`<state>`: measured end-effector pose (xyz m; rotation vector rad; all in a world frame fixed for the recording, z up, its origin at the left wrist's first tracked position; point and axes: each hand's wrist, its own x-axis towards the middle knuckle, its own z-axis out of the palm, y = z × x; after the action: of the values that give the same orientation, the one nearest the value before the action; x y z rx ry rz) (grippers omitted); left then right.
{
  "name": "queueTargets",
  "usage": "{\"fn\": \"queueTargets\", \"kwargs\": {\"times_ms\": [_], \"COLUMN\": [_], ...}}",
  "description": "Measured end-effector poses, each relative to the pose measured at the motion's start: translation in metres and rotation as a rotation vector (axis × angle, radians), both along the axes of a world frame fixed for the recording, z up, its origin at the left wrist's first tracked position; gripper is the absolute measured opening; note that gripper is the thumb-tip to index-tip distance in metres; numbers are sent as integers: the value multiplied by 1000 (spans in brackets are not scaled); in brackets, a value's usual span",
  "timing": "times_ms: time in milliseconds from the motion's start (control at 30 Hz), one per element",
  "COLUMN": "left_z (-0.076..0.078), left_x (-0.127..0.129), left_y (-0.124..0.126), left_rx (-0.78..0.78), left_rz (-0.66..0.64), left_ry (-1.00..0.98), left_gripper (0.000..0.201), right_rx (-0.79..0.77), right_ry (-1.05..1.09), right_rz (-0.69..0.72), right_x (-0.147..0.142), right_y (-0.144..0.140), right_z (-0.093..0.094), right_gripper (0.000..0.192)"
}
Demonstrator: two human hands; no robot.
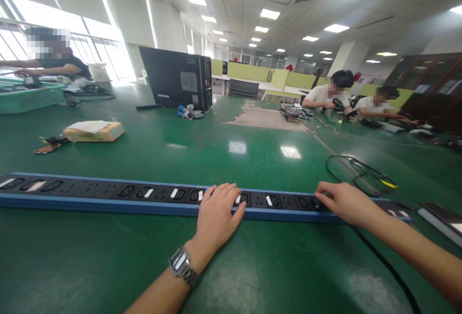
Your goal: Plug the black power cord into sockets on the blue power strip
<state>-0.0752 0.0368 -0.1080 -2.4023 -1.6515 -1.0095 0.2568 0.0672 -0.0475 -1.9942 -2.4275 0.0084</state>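
A long blue-framed power strip (144,206) with black sockets and small white stickers lies across the green table in front of me. My left hand (219,208), with a metal-banded watch (183,265) on the wrist, lies over its middle, fingers bent across the far edge and thumb along the sockets. Near the strip's right end, my right hand (337,202) is closed in a pinch just over the sockets. Whatever sits between those fingertips is hidden. From beneath that hand a thick black cable (384,258) runs toward the lower right.
Beyond the strip are a coiled black cable (355,169), a tissue pack (96,132), a black computer case (176,78) and gloves (190,111). A dark box-like object (442,222) lies at right. A green basket (31,97) stands far left. Several people sit around the table.
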Motion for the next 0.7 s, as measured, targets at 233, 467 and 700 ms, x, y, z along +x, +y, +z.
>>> {"fn": "queueTargets", "kwargs": {"times_ms": [233, 467, 700], "left_z": [1, 1, 1], "left_x": [0, 0, 0], "left_y": [-1, 0, -1], "left_rx": [-13, -6, -35], "left_rz": [6, 8, -2], "left_ry": [-8, -5, -2], "left_gripper": [19, 20, 21], "right_rx": [79, 66, -32], "right_ry": [-38, 241, 366], "right_rz": [-95, -10, 113], "right_x": [-8, -74, -147], "right_y": [-15, -15, 2], "right_z": [6, 55, 26], "right_gripper": [30, 28, 21]}}
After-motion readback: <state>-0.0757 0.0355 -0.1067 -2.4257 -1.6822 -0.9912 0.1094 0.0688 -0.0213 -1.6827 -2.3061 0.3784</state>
